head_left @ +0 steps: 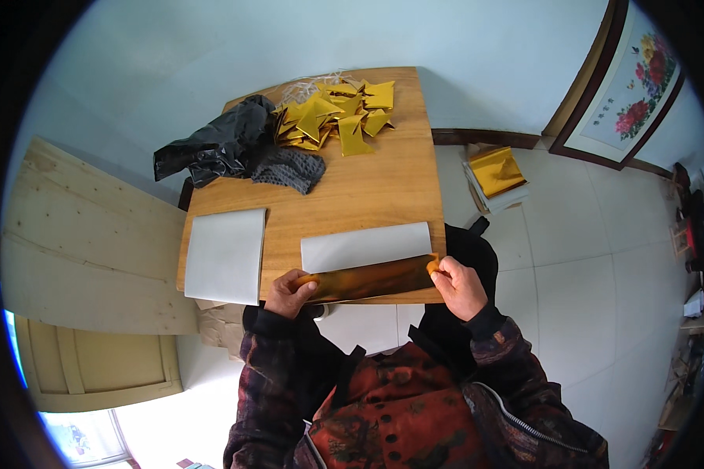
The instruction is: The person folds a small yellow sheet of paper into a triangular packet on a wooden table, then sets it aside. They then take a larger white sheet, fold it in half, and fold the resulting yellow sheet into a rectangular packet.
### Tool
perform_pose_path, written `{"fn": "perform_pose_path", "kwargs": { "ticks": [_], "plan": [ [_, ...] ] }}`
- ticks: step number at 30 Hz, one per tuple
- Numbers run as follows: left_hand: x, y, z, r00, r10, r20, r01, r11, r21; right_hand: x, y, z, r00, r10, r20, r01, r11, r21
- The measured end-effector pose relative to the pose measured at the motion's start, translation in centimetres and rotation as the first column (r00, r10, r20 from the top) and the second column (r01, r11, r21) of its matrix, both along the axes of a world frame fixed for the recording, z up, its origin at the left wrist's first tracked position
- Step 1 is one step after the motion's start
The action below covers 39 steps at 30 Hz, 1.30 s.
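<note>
A long strip of shiny gold paper (pixel 371 280) is stretched along the near edge of the wooden table. My left hand (pixel 288 293) pinches its left end, and my right hand (pixel 460 287) grips the other end, thumb and fingers closed. Behind the strip, partly covered by it, a white sheet (pixel 366 241) lies on the tabletop. To the left of my left hand rests a larger white sheet or stack of sheets (pixel 224 256), its lower edge at the table's front.
Folded gold paper pieces (pixel 356 141) are heaped at the table's far side, with white strips (pixel 309 87) behind. Left of them sit a black plastic bag (pixel 227 141) and dark textured material (pixel 291 170). Gold sheets (pixel 498 171) lie on the floor. A wooden board (pixel 94 242) stands left.
</note>
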State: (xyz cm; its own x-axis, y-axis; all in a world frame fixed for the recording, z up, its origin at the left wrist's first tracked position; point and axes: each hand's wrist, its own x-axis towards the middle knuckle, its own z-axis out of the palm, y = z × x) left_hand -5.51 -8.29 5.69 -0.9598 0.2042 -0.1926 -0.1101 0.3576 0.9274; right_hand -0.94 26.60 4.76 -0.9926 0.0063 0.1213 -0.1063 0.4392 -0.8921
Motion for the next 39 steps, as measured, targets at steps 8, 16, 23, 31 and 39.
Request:
{"fn": "perform_pose_path", "kwargs": {
  "ticks": [8, 16, 23, 31, 39],
  "plan": [
    [-0.1, -1.0, -2.4, 0.999, 0.044, -0.009, -0.041, 0.983, 0.179, -2.0, -0.7, -0.7, 0.997, -0.070, -0.008, 0.071, 0.991, 0.115],
    [-2.4, 1.8, -2.8, 0.957, 0.258, -0.130, -0.281, 0.936, -0.212, -3.6, -1.2, -1.1, 0.988, -0.147, 0.039, 0.139, 0.977, 0.164],
    [-3.2, 3.0, -2.3, 0.937, 0.220, -0.273, -0.322, 0.846, -0.424, -3.9, -1.9, -0.5, 0.983, -0.160, -0.089, 0.177, 0.957, 0.231],
    [-3.1, 3.5, -1.9, 0.939, 0.278, -0.203, -0.339, 0.851, -0.400, -4.3, -2.0, -0.8, 0.978, -0.152, -0.144, 0.185, 0.950, 0.251],
    [-2.8, 3.5, -2.4, 0.921, 0.264, -0.286, -0.363, 0.846, -0.390, -4.6, -2.1, -0.7, 0.983, -0.153, -0.104, 0.178, 0.936, 0.305]
  ]
}}
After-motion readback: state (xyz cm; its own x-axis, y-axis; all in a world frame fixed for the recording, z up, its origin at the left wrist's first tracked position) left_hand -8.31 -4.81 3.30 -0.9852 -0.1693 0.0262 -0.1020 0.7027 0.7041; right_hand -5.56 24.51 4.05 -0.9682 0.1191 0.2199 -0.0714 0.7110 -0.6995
